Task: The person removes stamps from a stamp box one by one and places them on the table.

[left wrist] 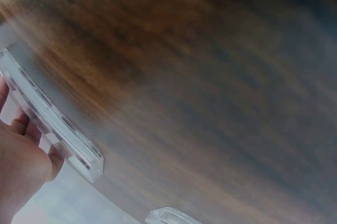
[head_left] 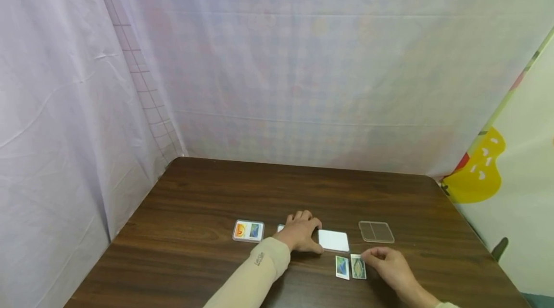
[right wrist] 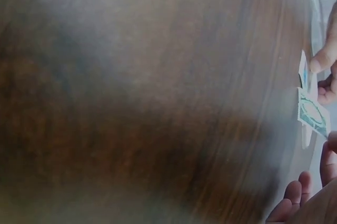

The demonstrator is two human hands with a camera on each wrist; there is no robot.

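Dark brown wooden table point(head_left: 207, 211), pale sheets hanging behind and at the left side, a cloth with a yellow shape point(head_left: 476, 168) at the right.

Near the front edge, two small picture cards: one card with blue picture point(head_left: 342, 267), and just beside it, on its right, one card with green oval picture point(head_left: 358, 266). Right hand point(head_left: 389, 265) at the top right corner of the green card, fingers curled, fingertips touching or pinching the corner; cannot tell which from the head view. Left hand point(head_left: 301, 232) lying palm down on a white flat case point(head_left: 333, 240), fingers bent over its far edge, pressing it to the table. Further left, a closed clear case with orange and blue cards point(head_left: 248, 230) inside. Further right, an empty clear lid point(head_left: 376, 231), well apart from both hands.

Left wrist view, much blurred: transparent edge of the case point(left wrist: 52, 121) seen from the side, with fingers point(left wrist: 23, 129) against it, a detail not seen from the head. Right wrist view, also blurred: green card point(right wrist: 313, 114) seen nearly edge-on, one fingertip point(right wrist: 316, 65) above it, other fingers curled below.
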